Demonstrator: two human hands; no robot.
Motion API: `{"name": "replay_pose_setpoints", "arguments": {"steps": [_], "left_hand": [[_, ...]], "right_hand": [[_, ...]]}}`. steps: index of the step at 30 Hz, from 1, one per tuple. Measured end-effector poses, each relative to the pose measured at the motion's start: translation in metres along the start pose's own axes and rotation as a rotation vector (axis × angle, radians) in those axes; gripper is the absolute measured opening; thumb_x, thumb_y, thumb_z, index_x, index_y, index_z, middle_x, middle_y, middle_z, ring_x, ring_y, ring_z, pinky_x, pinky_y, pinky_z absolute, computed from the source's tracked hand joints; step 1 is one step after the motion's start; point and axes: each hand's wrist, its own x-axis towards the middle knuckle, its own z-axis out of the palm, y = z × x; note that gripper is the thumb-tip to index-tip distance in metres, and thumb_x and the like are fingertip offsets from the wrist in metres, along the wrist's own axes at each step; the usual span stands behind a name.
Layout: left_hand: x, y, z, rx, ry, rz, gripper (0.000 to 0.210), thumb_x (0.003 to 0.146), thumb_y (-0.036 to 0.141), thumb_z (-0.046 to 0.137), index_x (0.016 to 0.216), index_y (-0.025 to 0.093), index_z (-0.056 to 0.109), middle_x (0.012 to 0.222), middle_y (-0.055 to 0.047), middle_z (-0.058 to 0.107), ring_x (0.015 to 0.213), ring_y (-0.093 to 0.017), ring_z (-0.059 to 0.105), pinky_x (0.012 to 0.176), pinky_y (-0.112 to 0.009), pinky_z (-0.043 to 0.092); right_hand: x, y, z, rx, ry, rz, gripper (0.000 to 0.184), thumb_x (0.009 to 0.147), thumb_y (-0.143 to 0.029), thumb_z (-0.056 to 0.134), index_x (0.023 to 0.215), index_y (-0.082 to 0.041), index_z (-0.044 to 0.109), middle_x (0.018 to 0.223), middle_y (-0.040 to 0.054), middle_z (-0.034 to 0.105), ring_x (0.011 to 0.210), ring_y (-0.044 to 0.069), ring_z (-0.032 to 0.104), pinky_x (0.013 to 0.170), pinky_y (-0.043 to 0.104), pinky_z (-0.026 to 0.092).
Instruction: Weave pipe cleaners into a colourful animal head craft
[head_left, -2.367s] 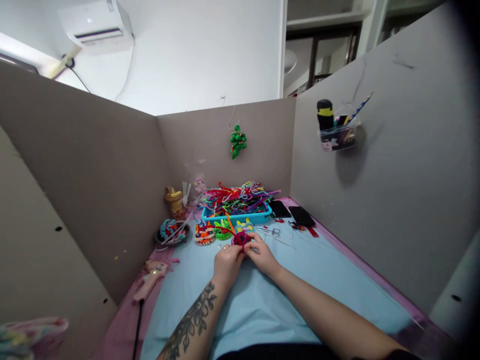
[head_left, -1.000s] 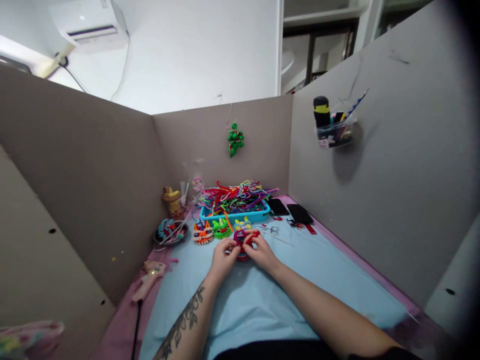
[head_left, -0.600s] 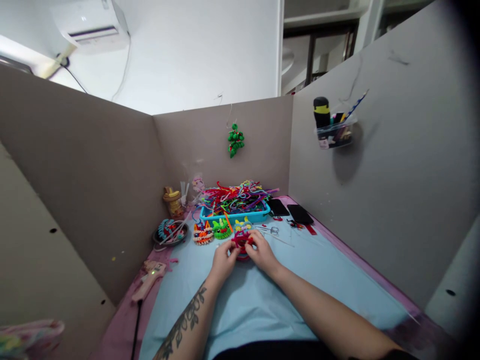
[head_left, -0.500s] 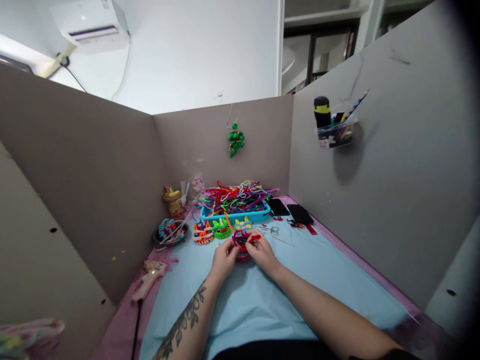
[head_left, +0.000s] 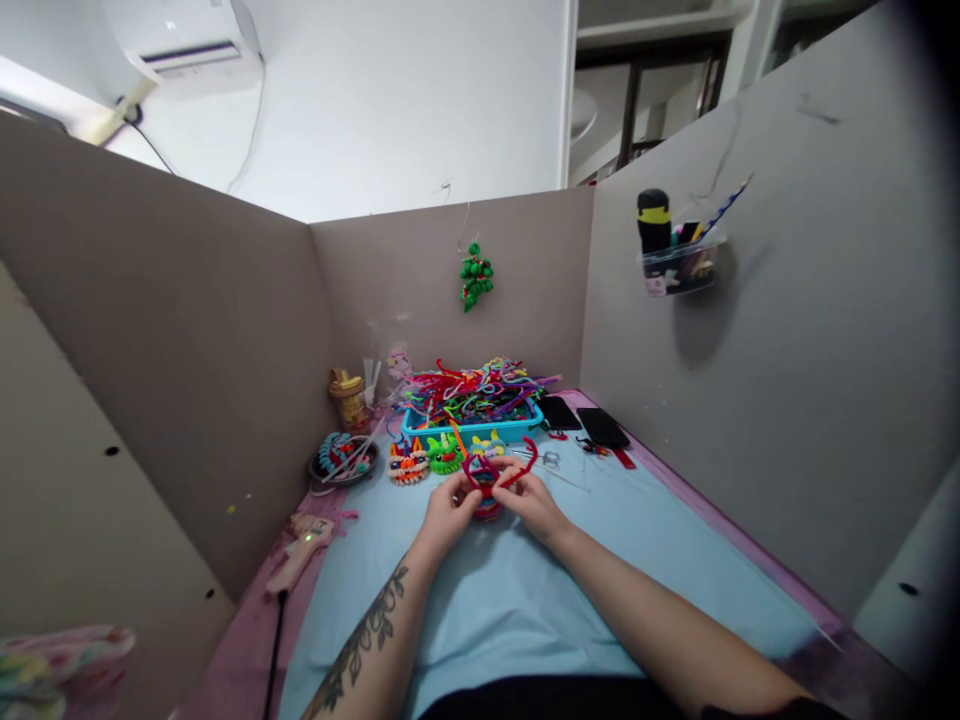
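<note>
Between my hands is a small round piece of red, magenta and blue pipe cleaners, with loops rising from its top. My left hand pinches its left side with closed fingers. With thumb and finger, my right hand grips a red pipe cleaner at the right side of the piece; its free end sticks up and curves. Just beyond stand finished-looking pipe-cleaner figures: an orange one, a green one and a yellow-and-blue one, partly hidden by my fingers.
A blue tray heaped with pipe cleaners stands at the back. Scissors and two black phones lie to the right. At left are a dark bowl and a pink glue gun. Grey panels enclose the table.
The red pipe cleaner's free end now stands up and out to the right above my right hand; before, it lay close to the fingers. The view has shifted slightly.
</note>
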Motion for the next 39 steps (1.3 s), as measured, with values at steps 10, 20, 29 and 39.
{"name": "replay_pose_setpoints", "arguments": {"steps": [10, 20, 29, 39], "left_hand": [[-0.002, 0.002, 0.001, 0.230, 0.078, 0.090, 0.014, 0.076, 0.025, 0.055, 0.068, 0.016, 0.062, 0.065, -0.001, 0.060, 0.062, -0.013, 0.051, 0.058, -0.023, 0.038], [-0.008, 0.008, -0.003, 0.426, 0.053, 0.186, 0.013, 0.080, 0.021, 0.049, 0.074, 0.019, 0.061, 0.074, -0.003, 0.061, 0.072, -0.016, 0.054, 0.064, -0.025, 0.039], [-0.002, -0.006, -0.005, 0.373, 0.079, 0.150, 0.012, 0.080, 0.019, 0.047, 0.073, 0.018, 0.057, 0.072, -0.002, 0.058, 0.068, -0.014, 0.052, 0.062, -0.024, 0.039], [-0.004, -0.003, 0.001, 0.109, 0.163, 0.143, 0.015, 0.079, 0.022, 0.050, 0.092, 0.018, 0.055, 0.082, -0.003, 0.061, 0.070, -0.013, 0.058, 0.065, -0.025, 0.046]], "right_hand": [[0.003, 0.011, -0.001, 0.077, 0.051, 0.055, 0.016, 0.066, -0.032, 0.068, 0.061, -0.018, 0.060, 0.113, 0.0069, 0.057, 0.110, 0.026, 0.051, 0.094, 0.039, 0.039], [-0.007, -0.001, 0.001, -0.261, -0.146, -0.191, 0.009, 0.069, -0.028, 0.068, 0.065, -0.020, 0.067, 0.118, 0.0063, 0.052, 0.113, 0.025, 0.046, 0.099, 0.041, 0.033], [-0.005, 0.001, 0.000, -0.511, -0.051, -0.316, 0.024, 0.071, -0.009, 0.054, 0.079, -0.025, 0.069, 0.129, 0.0044, 0.044, 0.123, 0.025, 0.034, 0.104, 0.045, 0.025], [-0.002, 0.008, 0.005, -0.649, 0.005, -0.229, 0.008, 0.074, -0.022, 0.058, 0.071, -0.021, 0.066, 0.133, 0.0048, 0.038, 0.130, 0.029, 0.022, 0.106, 0.051, 0.022]]}}
